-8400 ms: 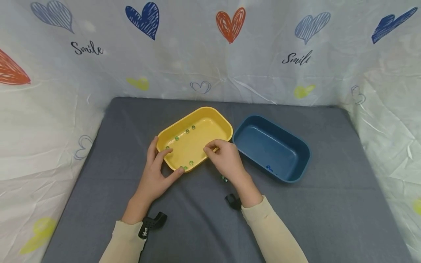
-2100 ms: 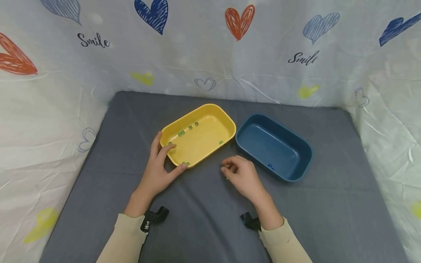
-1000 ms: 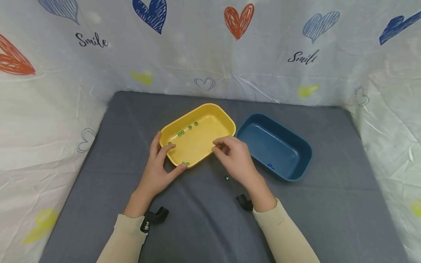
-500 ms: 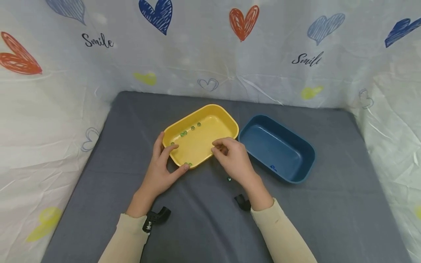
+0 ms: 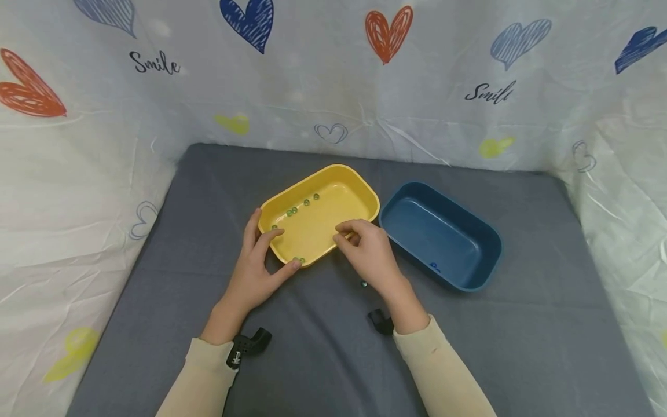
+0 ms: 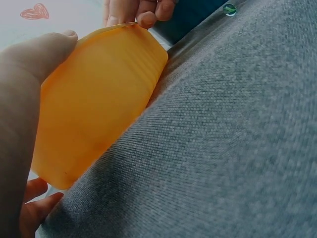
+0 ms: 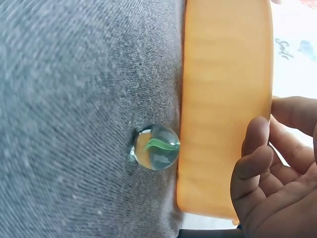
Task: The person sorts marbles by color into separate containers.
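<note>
In the head view my left hand (image 5: 249, 281) holds the left end of the yellow tub (image 5: 318, 229), thumb on the near rim and one finger reaching inside. My right hand (image 5: 372, 258) is at the tub's near right rim, its thumb and forefinger tips close together over the inside. Whether a marble is between them I cannot tell. Several green glass marbles (image 5: 307, 202) lie in the tub along its far wall and near left corner. One clear marble with a green swirl (image 7: 156, 147) rests on the cloth close to the tub, below the right hand.
Right of the yellow tub stands a blue tub (image 5: 438, 229), holding a few blue marbles (image 5: 434, 266) by its near wall. Grey cloth (image 5: 312, 359) covers the table. A white curtain with printed hearts (image 5: 339, 75) hangs behind and at the sides.
About two seconds ago the right hand was low over a marble on the cloth; it then rose to the yellow tub's rim. Two marbles lay on the cloth earlier, one now. Left hand stays put.
</note>
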### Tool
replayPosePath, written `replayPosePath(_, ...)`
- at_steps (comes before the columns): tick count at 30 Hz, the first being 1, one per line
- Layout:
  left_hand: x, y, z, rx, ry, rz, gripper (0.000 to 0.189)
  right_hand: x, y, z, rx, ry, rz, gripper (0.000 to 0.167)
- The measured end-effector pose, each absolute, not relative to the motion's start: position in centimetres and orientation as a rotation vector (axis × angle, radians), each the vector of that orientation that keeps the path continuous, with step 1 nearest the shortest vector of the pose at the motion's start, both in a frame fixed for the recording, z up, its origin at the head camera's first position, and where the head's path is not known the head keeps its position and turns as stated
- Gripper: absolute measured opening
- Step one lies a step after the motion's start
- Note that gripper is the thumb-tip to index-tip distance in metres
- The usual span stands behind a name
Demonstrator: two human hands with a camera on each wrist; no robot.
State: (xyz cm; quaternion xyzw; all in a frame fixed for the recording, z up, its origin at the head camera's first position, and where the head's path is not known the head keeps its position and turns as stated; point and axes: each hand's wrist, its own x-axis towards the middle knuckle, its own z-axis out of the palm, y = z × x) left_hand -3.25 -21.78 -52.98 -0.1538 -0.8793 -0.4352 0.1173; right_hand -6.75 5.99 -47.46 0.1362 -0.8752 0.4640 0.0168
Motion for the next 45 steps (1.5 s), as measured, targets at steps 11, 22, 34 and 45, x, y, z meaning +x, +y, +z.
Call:
replayPosePath(11,-3.05,-21.84,-53.02,-0.435,-2.585,-1.274,0.072,-6.64,5.97,-47.9,0.403,-2.717,1.492,0.022)
replayPosePath(22,-3.12,-21.81,-53.18,-0.43,-2.586,-1.268,0.072,-6.55,6.09,-48.03,0.384,-2.712,1.514,0.021)
replayPosePath(34,-3.08,-21.67,-52.89,-0.432,-2.581,-1.29,0.072,-6.37,6.11,-48.26,0.346,-2.696,1.557,0.023)
replayPosePath(45,-3.06,-21.71,-52.89,-0.425,-2.587,-1.285,0.073,-6.37,6.08,-48.33,0.35,-2.688,1.56,0.022)
